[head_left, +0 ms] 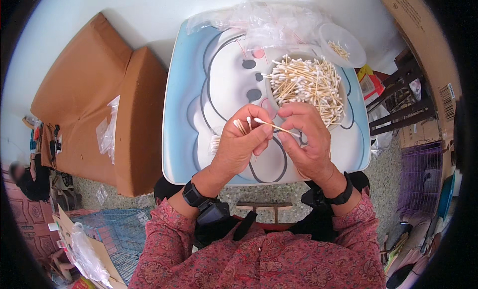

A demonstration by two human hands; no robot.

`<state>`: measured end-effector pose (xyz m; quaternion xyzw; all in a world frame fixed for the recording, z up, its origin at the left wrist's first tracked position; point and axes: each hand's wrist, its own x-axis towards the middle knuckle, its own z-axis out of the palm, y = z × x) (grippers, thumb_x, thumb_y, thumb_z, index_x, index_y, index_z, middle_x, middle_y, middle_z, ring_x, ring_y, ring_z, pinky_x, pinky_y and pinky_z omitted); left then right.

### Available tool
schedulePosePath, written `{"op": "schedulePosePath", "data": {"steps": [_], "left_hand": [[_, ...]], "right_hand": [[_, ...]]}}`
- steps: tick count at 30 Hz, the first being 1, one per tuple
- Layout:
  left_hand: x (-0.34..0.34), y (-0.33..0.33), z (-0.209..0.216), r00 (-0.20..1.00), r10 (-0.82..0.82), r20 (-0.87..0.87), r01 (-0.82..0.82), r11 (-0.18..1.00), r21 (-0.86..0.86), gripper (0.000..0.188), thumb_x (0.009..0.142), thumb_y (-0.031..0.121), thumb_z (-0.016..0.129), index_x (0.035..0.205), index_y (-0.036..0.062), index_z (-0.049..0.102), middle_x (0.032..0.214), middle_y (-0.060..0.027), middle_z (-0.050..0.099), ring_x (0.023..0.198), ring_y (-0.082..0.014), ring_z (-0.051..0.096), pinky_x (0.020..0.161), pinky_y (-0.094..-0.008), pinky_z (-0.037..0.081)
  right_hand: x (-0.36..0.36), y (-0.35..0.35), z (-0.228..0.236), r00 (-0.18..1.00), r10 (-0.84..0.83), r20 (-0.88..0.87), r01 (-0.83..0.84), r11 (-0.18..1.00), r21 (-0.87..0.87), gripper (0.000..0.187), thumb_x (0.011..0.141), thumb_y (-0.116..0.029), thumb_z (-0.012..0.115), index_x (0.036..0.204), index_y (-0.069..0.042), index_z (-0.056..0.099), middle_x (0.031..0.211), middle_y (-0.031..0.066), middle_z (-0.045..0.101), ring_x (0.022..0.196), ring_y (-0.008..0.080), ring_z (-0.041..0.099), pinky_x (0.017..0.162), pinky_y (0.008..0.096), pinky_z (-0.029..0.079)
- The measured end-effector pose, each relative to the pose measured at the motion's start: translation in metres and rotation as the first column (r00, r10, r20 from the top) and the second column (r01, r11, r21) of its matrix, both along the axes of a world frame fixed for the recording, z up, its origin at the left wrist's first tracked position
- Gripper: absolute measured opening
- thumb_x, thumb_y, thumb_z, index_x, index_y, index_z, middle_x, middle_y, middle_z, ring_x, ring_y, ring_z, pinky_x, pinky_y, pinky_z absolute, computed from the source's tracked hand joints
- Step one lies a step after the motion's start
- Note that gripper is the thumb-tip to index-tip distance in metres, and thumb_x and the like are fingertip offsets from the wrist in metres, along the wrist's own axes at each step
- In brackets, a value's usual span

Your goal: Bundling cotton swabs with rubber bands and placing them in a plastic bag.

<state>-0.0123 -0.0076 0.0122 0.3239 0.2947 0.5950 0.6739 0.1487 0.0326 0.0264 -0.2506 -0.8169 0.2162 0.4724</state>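
Over the near half of a small table (186,105) with a cartoon face printed on it, my two hands meet. My left hand (239,139) is closed round several cotton swabs, whose white tips stick out above the fingers. One wooden-stemmed cotton swab (271,124) lies slanted between the hands, its stem pinched by my right hand (309,139). Just beyond the right hand, a round bowl (343,92) is heaped with loose cotton swabs (306,82). Partly hidden behind my left hand is a bundle of white swab tips (215,143).
Clear plastic bags (259,20) lie along the table's far edge. Beside them a translucent shallow dish (356,55) holds a few swabs. A brown sofa (89,90) stands left, cardboard (428,45) and a dark wooden chair (403,105) right. Wire cages (114,234) sit lower left.
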Motion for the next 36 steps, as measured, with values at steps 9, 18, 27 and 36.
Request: {"op": "schedulePosePath", "data": {"steps": [9,18,27,36], "left_hand": [[0.0,0.0,-0.006,1.0,-0.007,-0.018,0.007,1.0,0.012,0.009,0.086,0.006,0.057,0.092,0.0046,0.05,0.071,-0.0015,0.052,0.051,-0.0041,0.038,0.042,-0.0166,0.03],[0.0,0.001,-0.003,1.0,-0.026,0.006,0.026,0.999,-0.044,0.009,0.087,0.008,0.058,0.093,0.0057,0.052,0.071,-0.0029,0.056,0.051,-0.0043,0.04,0.044,-0.0163,0.031],[-0.002,-0.001,-0.008,0.999,-0.025,0.025,0.025,1.0,-0.014,0.006,0.088,0.004,0.055,0.094,0.0043,0.052,0.075,-0.0018,0.055,0.052,-0.0039,0.043,0.043,-0.0171,0.032],[-0.001,-0.002,-0.009,0.998,-0.034,0.06,0.035,0.999,-0.004,0.007,0.089,0.004,0.054,0.094,0.0043,0.051,0.074,-0.0028,0.054,0.052,-0.0048,0.042,0.044,-0.0178,0.033]], "right_hand": [[-0.002,-0.002,-0.002,0.999,-0.039,-0.035,0.038,0.999,-0.018,0.019,0.068,0.001,0.064,0.084,-0.005,0.055,0.096,0.0112,0.06,0.089,0.0281,0.057,0.076,0.0359,0.046],[-0.006,-0.007,-0.011,0.998,-0.031,-0.057,0.028,0.998,-0.061,0.018,0.069,0.002,0.061,0.084,-0.005,0.054,0.097,0.013,0.059,0.087,0.0292,0.057,0.075,0.0361,0.046],[-0.007,-0.007,-0.014,0.998,-0.043,-0.053,0.04,0.997,-0.059,0.018,0.069,0.002,0.062,0.084,-0.004,0.053,0.097,0.0131,0.059,0.087,0.0291,0.056,0.075,0.0361,0.046],[-0.004,-0.006,-0.011,0.996,-0.025,-0.081,0.018,0.996,-0.086,0.017,0.071,0.0,0.062,0.085,-0.005,0.055,0.099,0.0119,0.059,0.09,0.028,0.056,0.079,0.0358,0.045]]}}
